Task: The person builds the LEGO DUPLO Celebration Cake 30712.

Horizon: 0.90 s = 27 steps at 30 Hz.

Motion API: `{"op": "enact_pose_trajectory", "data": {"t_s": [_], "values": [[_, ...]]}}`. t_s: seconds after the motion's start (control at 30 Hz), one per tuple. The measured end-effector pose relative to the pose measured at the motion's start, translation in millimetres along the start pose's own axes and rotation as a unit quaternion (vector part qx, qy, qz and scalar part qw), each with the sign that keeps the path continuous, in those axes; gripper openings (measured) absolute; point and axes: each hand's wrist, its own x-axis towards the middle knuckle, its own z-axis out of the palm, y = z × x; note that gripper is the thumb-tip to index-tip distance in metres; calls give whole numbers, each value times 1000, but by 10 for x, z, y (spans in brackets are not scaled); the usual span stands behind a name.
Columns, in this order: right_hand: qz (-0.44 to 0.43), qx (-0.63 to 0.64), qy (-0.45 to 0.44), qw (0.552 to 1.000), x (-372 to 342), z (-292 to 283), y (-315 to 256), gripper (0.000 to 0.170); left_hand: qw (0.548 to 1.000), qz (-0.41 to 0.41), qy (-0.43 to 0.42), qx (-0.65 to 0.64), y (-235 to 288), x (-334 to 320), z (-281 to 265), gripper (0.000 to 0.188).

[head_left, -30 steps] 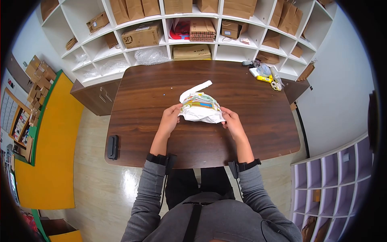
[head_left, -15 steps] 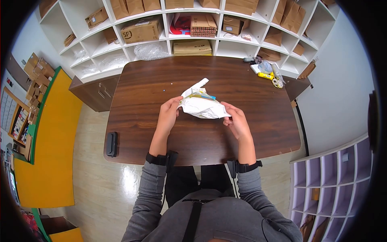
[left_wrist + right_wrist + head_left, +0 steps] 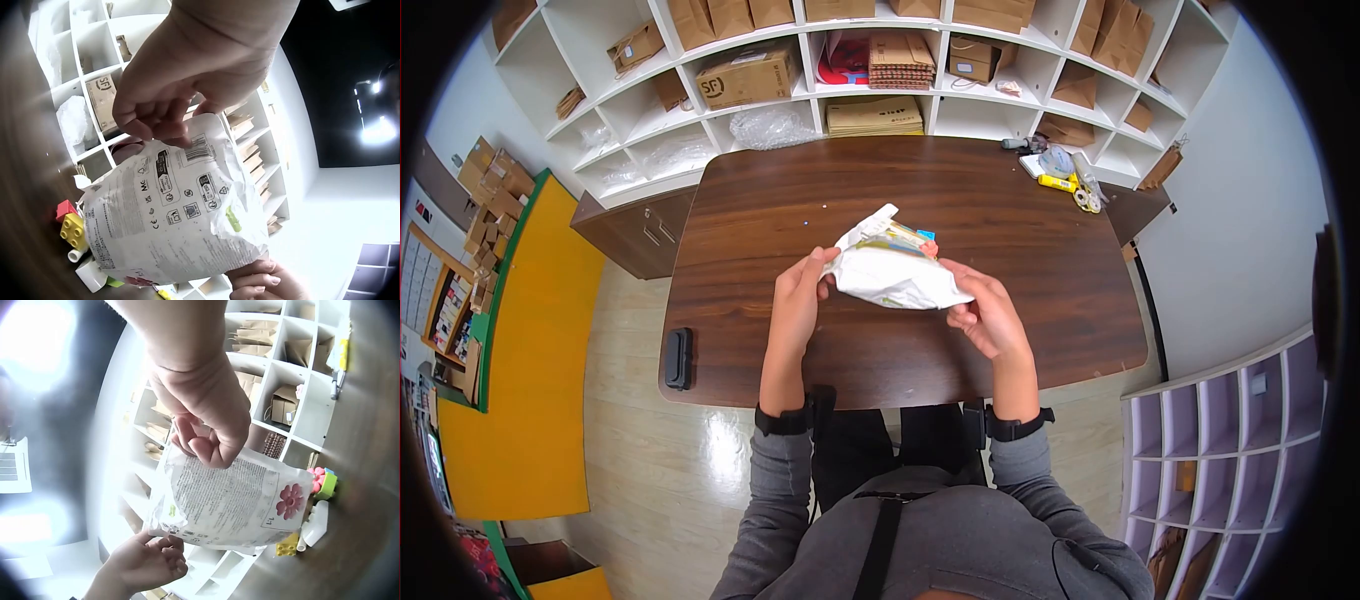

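A white printed plastic bag [image 3: 898,280] is held up over the brown table, tilted with its opening facing away from the body. My left hand [image 3: 800,290] pinches its left corner, and my right hand [image 3: 990,310] pinches the right corner. Toy building bricks show at the open edge: a yellow brick [image 3: 73,231] and a red brick [image 3: 65,210] in the left wrist view, a pink flower piece [image 3: 319,480] and a green brick [image 3: 329,486] in the right wrist view. A white piece [image 3: 314,525] is beside them. The bag's torn strip [image 3: 887,213] sticks out at the far left.
The brown table [image 3: 750,240] carries a black case [image 3: 678,358] at its front left corner. Tape and tools, with a yellow item [image 3: 1057,183], lie at the back right. White shelves [image 3: 983,120] with cartons and paper bags stand behind.
The bag has tipped further away from me, its white back now facing up, and shifted slightly left. Bright pieces have come into view at its far edge. Both hands keep their grip.
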Motion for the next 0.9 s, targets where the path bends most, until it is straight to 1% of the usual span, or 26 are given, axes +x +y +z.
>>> {"op": "enact_pose_trajectory", "data": {"t_s": [0.07, 0.13, 0.2, 0.23, 0.27, 0.33, 0.37, 0.43, 0.47, 0.53, 0.57, 0.63, 0.67, 0.73, 0.77, 0.83, 0.87, 0.9], "values": [[13, -20, 18, 1000, -90, -3, 58, 41, 1000, -3, 3, 13, -5, -135, -38, 39], [15, -21, 10, 1000, -169, -25, 98, 42, 1000, -7, 8, 25, -35, -272, -57, 39], [18, -37, 9, 999, -261, -24, 119, 45, 999, 20, 5, 36, -88, -417, -55, 38], [17, -38, 9, 999, -295, -61, 146, 49, 999, 20, 2, 31, -132, -477, -68, 35], [17, -37, 10, 999, -336, -73, 162, 49, 999, 18, 2, 32, -146, -553, -61, 35], [11, -66, 39, 997, -420, -79, 183, 52, 998, 26, 2, 58, -161, -713, -37, 31], [12, -65, 40, 997, -470, -78, 195, 52, 999, 4, -10, 42, -207, -776, -60, 27], [-1, -95, 95, 991, -562, -84, 225, 54, 998, 5, -11, 60, -274, -901, -69, 27], [0, -94, 96, 991, -601, -108, 246, 54, 997, 7, -12, 78, -297, -956, -65, 27], [13, -152, 99, 983, -671, -180, 284, 49, 998, -2, -11, 66, -284, -1061, -40, 27], [15, -151, 101, 983, -701, -220, 306, 49, 996, -1, -11, 85, -294, -1112, -40, 27], [72, -209, 76, 972, -744, -305, 366, 40, 995, -5, -4, 98, -312, -1210, -26, 28], [73, -208, 77, 972, -759, -345, 410, 40, 995, -6, -5, 99, -300, -1252, -17, 28], [40, -259, 51, 964, -785, -424, 495, 33, 986, 26, -11, 167, -269, -1330, -1, 30], [41, -259, 51, 964, -799, -452, 525, 33, 985, 25, -11, 168, -285, -1362, -7, 30], [29, -307, 55, 950, -816, -493, 568, 30, 974, 50, -24, 222, -326, -1414, -22, 32], [30, -306, 55, 950, -823, -521, 579, 30, 973, 49, -24, 222, -343, -1436, -25, 32], [20, -361, 56, 931, -834, -551, 586, 30, 967, 58, -24, 245, -360, -1456, -25, 33]]}}
